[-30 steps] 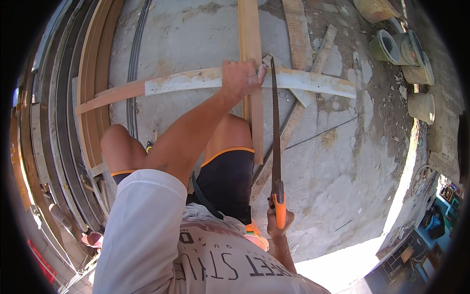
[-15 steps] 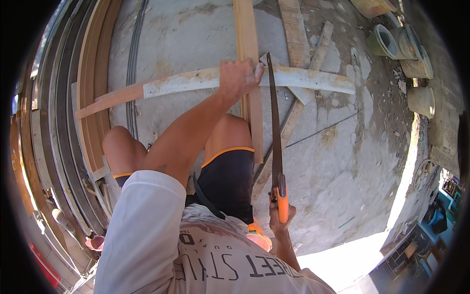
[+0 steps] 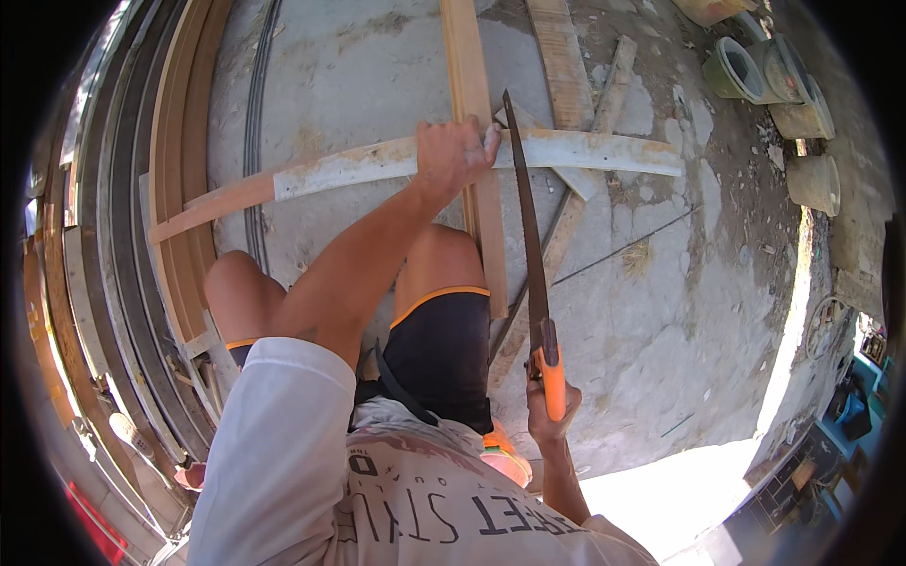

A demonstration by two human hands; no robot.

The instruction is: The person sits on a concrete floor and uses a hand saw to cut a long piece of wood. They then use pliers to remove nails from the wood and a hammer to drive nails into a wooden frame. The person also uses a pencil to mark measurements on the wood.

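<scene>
My left hand [image 3: 453, 151] presses on a long narrow white-painted board [image 3: 340, 162], bare wood at its left end, lying crosswise over a light plank [image 3: 460, 61], its fingers curled over the board's far edge. My right hand [image 3: 547, 410] grips the orange handle [image 3: 553, 377] of a handsaw. The long dark blade [image 3: 528, 226] crosses the white board just right of my left hand; whether its teeth bite into the wood is unclear. Short scraps of wood [image 3: 576, 184] lie beneath the board. My bare knees are below the board, behind my left forearm.
Several wooden boards and dark beams [image 3: 179, 113] lie lengthwise at the left, beside thin metal rods [image 3: 257, 113]. A plank [image 3: 557, 66] and a narrow batten lie on the concrete floor [image 3: 642, 358]. Several plastic buckets [image 3: 741, 71] stand at upper right, with clutter at lower right.
My right hand and the saw have moved forward, away from me, so the blade's tip reaches farther past the board. My left hand stays on the board; the view has shifted slightly.
</scene>
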